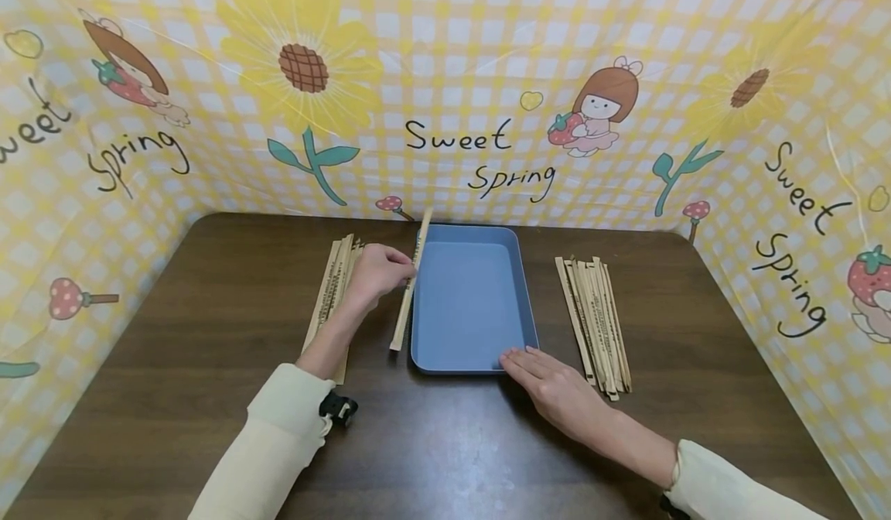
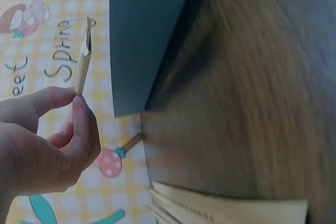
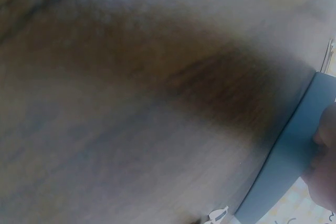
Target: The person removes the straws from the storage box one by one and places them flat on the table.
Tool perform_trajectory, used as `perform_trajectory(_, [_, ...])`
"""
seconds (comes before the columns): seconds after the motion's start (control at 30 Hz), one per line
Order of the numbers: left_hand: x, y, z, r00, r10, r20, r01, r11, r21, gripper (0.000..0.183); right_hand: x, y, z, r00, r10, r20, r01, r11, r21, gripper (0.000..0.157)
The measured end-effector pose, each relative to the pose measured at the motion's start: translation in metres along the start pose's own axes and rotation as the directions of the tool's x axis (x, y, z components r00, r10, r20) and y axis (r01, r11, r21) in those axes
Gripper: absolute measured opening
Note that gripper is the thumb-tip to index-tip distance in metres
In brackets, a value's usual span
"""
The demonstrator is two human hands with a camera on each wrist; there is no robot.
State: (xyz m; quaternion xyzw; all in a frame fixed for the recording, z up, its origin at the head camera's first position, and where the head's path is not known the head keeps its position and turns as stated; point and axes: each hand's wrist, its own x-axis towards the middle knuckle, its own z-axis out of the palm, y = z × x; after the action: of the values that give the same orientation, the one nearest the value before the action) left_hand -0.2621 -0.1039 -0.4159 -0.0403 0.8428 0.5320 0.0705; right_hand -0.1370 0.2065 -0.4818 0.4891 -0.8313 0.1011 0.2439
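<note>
A long thin stick in a tan paper sleeve (image 1: 402,320) with dark print is pinched between thumb and fingertips of my left hand (image 1: 376,276). It slants along the left side of a blue rectangular tray (image 1: 468,303), whose floor is bare. In the left wrist view the left hand (image 2: 58,148) grips the sleeved stick (image 2: 82,69) near the tray wall (image 2: 142,35). My right hand (image 1: 560,392) rests its extended fingers on the tray's near right corner. The right wrist view catches only part of the right hand (image 3: 324,169) against the tray wall (image 3: 281,169).
One pile of similar paper-sleeved sticks (image 1: 336,272) lies left of the tray, partly under my left forearm. Another pile (image 1: 597,319) lies to its right. The dark wooden table (image 1: 445,443) meets a yellow checked cloth (image 1: 445,56) at the back and sides.
</note>
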Motion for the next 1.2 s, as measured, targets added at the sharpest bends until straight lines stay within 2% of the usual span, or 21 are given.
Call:
perform_trajectory(0.17, [-0.001, -0.007, -0.017, 1.000, -0.004, -0.012, 0.004, 0.998, 0.059, 0.019, 0.000, 0.000, 0.001, 1.000, 0.006, 0.005, -0.005, 1.000, -0.009, 0.038])
perform_trajectory(0.33, [-0.001, -0.016, -0.032, 1.000, -0.002, -0.031, 0.006, 0.989, 0.148, 0.020, 0.000, -0.001, 0.001, 0.999, 0.025, 0.035, -0.024, 1.000, -0.013, 0.047])
perform_trajectory(0.47, [-0.003, -0.027, -0.042, 0.997, -0.030, -0.066, 0.044, 0.974, 0.224, 0.017, 0.000, -0.001, 0.000, 0.998, 0.032, 0.045, -0.031, 0.999, -0.013, 0.050])
perform_trajectory(0.63, [-0.004, -0.039, -0.055, 0.995, -0.070, -0.073, 0.084, 0.973, 0.214, 0.019, 0.000, 0.000, -0.001, 1.000, 0.005, 0.024, -0.005, 1.000, -0.010, 0.037])
perform_trajectory(0.8, [-0.006, -0.047, -0.066, 0.992, -0.086, -0.088, 0.103, 0.972, 0.213, 0.023, 0.001, 0.000, -0.001, 1.000, -0.006, 0.014, 0.006, 1.000, -0.006, 0.042])
perform_trajectory(1.0, [-0.007, -0.057, -0.074, 0.989, -0.109, -0.105, 0.131, 0.963, 0.234, 0.022, 0.000, 0.000, 0.000, 1.000, 0.000, 0.021, 0.000, 1.000, -0.008, 0.038])
perform_trajectory(1.2, [-0.007, -0.063, -0.082, 0.990, -0.102, -0.101, 0.125, 0.958, 0.259, 0.025, 0.000, -0.001, -0.001, 0.998, 0.031, 0.057, -0.031, 1.000, -0.005, 0.052])
